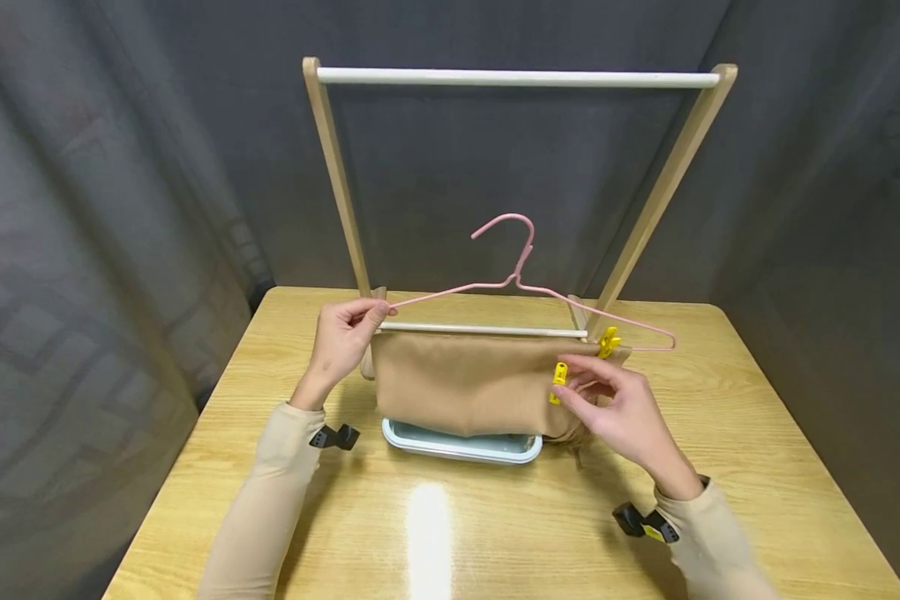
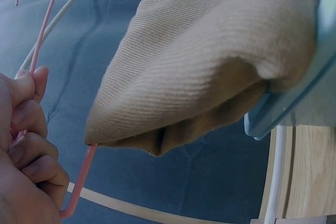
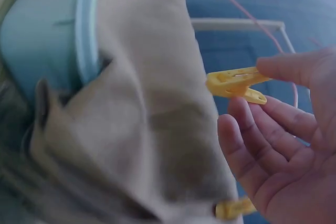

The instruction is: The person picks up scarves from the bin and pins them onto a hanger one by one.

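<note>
A pink hanger is held up at its left end by my left hand, whose fingers curl round the wire. Over the hanger's lower bar hangs a folded tan cloth, ribbed in the left wrist view. One yellow clothespin is clipped on the cloth near the hanger's right end. My right hand pinches a second yellow clothespin between thumb and fingers, in front of the cloth's right part. In the right wrist view this clothespin's tip is close to the cloth's edge.
Below the cloth stands a light blue tub on the wooden table, partly covered by the cloth. Behind the hanger rises a wooden rack with a white top rail and a lower white bar. Grey curtains surround the table.
</note>
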Action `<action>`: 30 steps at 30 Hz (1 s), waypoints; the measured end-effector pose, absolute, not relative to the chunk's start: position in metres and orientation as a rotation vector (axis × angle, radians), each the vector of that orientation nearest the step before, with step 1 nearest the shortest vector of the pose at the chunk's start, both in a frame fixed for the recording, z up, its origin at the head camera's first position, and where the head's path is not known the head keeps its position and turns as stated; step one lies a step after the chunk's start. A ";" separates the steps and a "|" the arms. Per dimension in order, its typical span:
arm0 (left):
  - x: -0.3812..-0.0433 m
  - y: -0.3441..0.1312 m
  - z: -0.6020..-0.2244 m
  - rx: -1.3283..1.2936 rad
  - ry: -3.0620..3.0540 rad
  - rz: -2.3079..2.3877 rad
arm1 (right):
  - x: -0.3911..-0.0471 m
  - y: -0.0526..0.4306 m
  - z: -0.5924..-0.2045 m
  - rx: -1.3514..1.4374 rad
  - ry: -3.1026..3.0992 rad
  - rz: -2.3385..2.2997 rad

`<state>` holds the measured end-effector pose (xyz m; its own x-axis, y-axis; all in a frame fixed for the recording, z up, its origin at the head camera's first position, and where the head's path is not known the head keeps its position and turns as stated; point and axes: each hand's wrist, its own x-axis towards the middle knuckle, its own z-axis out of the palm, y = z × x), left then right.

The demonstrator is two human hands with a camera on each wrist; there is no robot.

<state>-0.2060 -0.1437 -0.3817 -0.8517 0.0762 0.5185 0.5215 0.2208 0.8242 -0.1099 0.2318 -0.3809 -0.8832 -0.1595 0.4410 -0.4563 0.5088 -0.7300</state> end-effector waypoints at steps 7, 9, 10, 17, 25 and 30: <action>-0.204 -0.143 -0.382 -0.538 -2.131 -1.663 | -0.120 0.206 -0.372 0.653 -2.428 1.447; -0.203 -0.144 -0.382 -0.533 -2.140 -1.662 | -0.122 0.199 -0.371 0.658 -2.446 1.448; -0.203 -0.144 -0.382 -0.531 -2.145 -1.662 | -0.123 0.196 -0.370 0.655 -2.457 1.444; -0.201 -0.143 -0.382 -0.520 -2.169 -1.663 | -0.131 0.174 -0.363 0.648 -2.475 1.453; -0.202 -0.143 -0.382 -0.526 -2.172 -1.642 | -0.147 0.146 -0.356 0.683 -2.489 1.532; -0.202 -0.141 -0.381 -0.525 -2.172 -1.638 | -0.162 0.129 -0.355 0.689 -2.465 1.524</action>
